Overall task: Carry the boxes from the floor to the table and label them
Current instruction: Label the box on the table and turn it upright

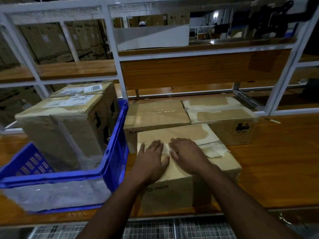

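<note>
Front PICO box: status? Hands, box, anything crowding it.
Left hand and right hand both flat on top of the front PICO box, nothing gripped. Box sits on the wooden table. Blue crate close on its left, two cardboard boxes right behind.

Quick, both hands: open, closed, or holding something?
Left hand: open, flat on top of the front box.
Right hand: open, flat on the same box, holding nothing.

Counted five boxes: three on the table (276, 161), two in one blue crate (114, 152). Two hands.
</note>
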